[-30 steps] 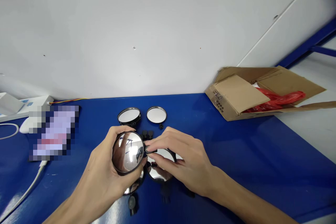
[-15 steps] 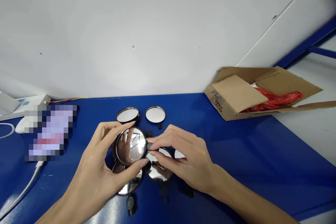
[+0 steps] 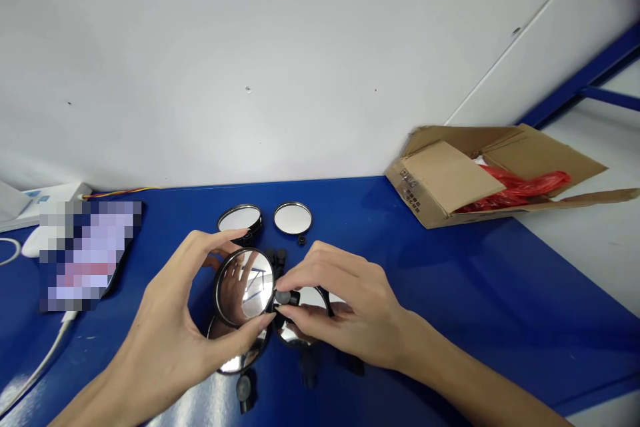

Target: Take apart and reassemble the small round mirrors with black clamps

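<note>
A round black-rimmed mirror [image 3: 245, 287] is tilted up over the table, its face reflecting fingers and a frame. My left hand [image 3: 187, 320] curves around it, thumb on the lower right rim and fingers behind the left edge. At the mirror's right edge, my right hand [image 3: 345, 303] pinches a small black swivel mount [image 3: 287, 297] between thumb and fingers. Whether the mount is joined to the mirror I cannot tell. Below the hands lie another mirror [image 3: 245, 358] and one more mirror [image 3: 295, 335], both partly covered. A loose black mount [image 3: 244, 392] rests in front.
Further back lie a stacked mirror [image 3: 240, 218] and a single mirror [image 3: 293, 219]. An open cardboard box [image 3: 425, 193] with a red plastic bag [image 3: 525, 188] stands at the right against the wall. A phone [image 3: 95, 253] with a white cable [image 3: 43, 367] lies left on the blue table [image 3: 450, 320].
The held mirror has come slightly down and left. My right fingers have shifted on the mount, which now shows more of its length. The whole view has shifted slightly.
</note>
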The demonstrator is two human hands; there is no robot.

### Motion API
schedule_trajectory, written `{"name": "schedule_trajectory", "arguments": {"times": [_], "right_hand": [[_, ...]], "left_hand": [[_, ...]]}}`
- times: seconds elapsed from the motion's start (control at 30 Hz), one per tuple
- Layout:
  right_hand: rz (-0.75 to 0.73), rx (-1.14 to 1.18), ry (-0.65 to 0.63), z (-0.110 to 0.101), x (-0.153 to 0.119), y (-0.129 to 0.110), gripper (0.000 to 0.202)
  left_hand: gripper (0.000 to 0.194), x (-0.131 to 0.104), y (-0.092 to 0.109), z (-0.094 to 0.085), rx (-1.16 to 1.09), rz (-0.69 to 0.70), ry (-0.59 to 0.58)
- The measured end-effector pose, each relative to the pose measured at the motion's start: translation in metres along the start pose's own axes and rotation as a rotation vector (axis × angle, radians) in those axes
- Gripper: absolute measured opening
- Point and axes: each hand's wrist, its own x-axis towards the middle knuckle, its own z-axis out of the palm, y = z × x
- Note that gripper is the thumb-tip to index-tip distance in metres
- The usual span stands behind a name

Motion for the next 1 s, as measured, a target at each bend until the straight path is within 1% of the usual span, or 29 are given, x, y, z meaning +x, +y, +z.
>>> {"name": "schedule_trajectory", "arguments": {"times": [0.23,0.37,0.57,0.77,0.9,1.0], "right_hand": [[-0.009,0.022,-0.016,0.0006,-0.0007,0.001,0.022],[0.002,0.028,-0.018,0.0007,-0.0028,0.0014,0.02],[0.048,0.059,-0.048,-0.0002,-0.0039,-0.0013,0.018],[0.083,0.1,-0.084,-0.0015,-0.0044,-0.0018,0.008],[0.109,0.127,-0.104,-0.004,-0.0041,-0.0013,0.007],[0.128,0.156,-0.108,-0.0062,-0.0029,-0.0013,0.006]], "left_hand": [[0.074,0.0001,0.0009,-0.0028,-0.021,0.026,-0.037],[0.075,0.0016,0.0022,-0.0021,-0.042,0.023,-0.029],[0.076,0.0,0.0019,-0.0026,-0.042,0.028,-0.051],[0.08,-0.0034,0.0058,-0.001,-0.085,-0.078,-0.045],[0.083,-0.0043,0.0049,-0.0011,-0.138,-0.147,-0.027],[0.089,-0.004,0.0041,-0.002,-0.159,-0.165,-0.008]]}}
